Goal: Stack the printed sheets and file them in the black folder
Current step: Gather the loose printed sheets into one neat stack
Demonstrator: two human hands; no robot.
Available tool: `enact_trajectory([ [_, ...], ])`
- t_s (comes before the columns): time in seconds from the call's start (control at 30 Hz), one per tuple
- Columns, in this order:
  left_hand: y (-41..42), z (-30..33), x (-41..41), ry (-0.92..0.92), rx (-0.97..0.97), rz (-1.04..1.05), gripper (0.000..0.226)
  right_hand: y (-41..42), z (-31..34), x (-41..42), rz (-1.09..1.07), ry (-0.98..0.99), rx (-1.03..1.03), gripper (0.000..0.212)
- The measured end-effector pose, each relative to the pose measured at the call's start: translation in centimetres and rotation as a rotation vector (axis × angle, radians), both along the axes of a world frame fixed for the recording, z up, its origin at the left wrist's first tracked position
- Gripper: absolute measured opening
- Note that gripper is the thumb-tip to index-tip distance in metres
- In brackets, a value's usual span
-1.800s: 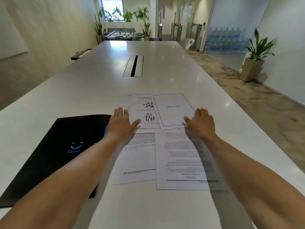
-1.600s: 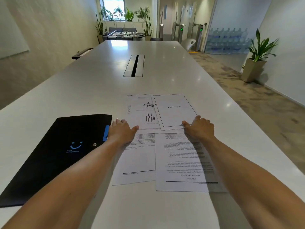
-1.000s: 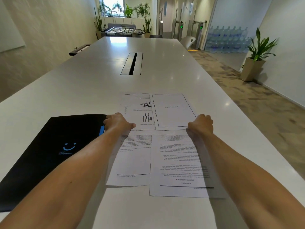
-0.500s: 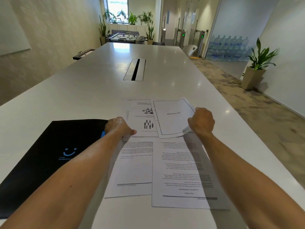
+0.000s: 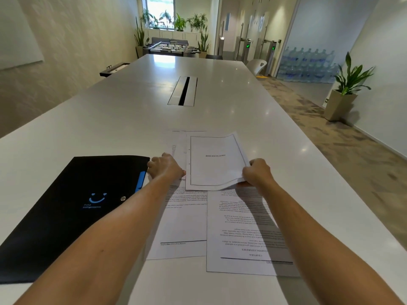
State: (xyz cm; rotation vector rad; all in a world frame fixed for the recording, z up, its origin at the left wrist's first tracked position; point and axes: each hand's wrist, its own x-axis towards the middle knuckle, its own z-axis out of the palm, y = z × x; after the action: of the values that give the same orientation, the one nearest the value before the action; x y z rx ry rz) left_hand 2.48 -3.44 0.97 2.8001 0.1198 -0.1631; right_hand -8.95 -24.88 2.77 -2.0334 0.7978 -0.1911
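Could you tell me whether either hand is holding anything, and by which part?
The right hand grips the bordered sheet by its near right corner; the left hand presses the sheet beneath.

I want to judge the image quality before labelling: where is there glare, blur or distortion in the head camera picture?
Head view: window glare on the far end of the glossy white table; wide-angle bending at the edges; small print on the white printed sheets is blurred; the matte black folder shows no glare.
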Motion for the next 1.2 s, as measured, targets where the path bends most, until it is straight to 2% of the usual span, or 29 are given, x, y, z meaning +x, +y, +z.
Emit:
enact_trajectory([
  [0.1, -0.4, -0.4, -0.2, -0.040, -0.064, 0.013, 0.054, 1.0, -0.6, -0.4, 0.056, 0.032, -0.119, 0.005],
  [0.2, -0.6, -0.6, -0.2, -0.063, -0.183, 0.058, 0.038, 1.6, -1.3, -0.5, 0.080, 0.058, -0.182, 0.021],
  [0.3, -0.4, 0.2, -0.1, -0.034, -0.403, 0.141, 0.020, 1.9, -2.1, -0.5, 0.080, 0.061, -0.216, 0.024],
  [0.47, 0.5, 0.4, 0.3, 0.086, -0.713, 0.159, 0.029, 2.2, -2.5, -0.4, 0.108, 0.070, -0.237, 0.021],
  [0.6, 0.4, 0.1, 0.0, 0.184, -0.803, 0.118, 0.055, 2.3, -3.0, -0.8, 0.104, 0.012, -0.198, 0.023],
  [0.67, 0.3, -0.1, -0.3, 0.264, -0.934, 0.092, 0.060, 2.4, -3.1, -0.9, 0.113, 0.002, -0.185, 0.020],
  [0.73, 0.1, -0.4, -0.6, 0.320, -1.048, 0.072, 0.061, 2.4, -3.3, -0.9, 0.121, 0.003, -0.179, 0.017],
  [0.83, 0.1, -0.9, -0.6, 0.287, -1.087, 0.011, 0.055, 2.3, -3.5, -0.9, 0.120, -0.005, -0.146, 0.007],
  [0.9, 0.4, -0.9, -0.5, 0.275, -1.126, -0.031, 0.050, 2.3, -3.5, -1.1, 0.092, -0.041, -0.095, 0.007],
  [0.97, 0.9, -0.6, -0.4, 0.277, -1.162, -0.077, 0.053, 2.0, -3.4, -1.2, 0.012, -0.110, 0.006, 0.018],
  [1.07, 1.6, 0.4, -0.3, 0.270, -1.239, -0.146, 0.050, 1.4, -3.1, -1.1, -0.045, -0.136, 0.157, 0.017],
  [1.13, 2.1, 1.3, -0.6, 0.269, -1.324, -0.201, 0.041, 0.9, -2.7, -0.6, -0.063, -0.146, 0.254, 0.038],
  [1.2, 2.7, 2.1, -1.1, 0.290, -1.394, -0.261, 0.038, 0.5, -1.9, -0.3, -0.059, -0.168, 0.381, 0.040],
])
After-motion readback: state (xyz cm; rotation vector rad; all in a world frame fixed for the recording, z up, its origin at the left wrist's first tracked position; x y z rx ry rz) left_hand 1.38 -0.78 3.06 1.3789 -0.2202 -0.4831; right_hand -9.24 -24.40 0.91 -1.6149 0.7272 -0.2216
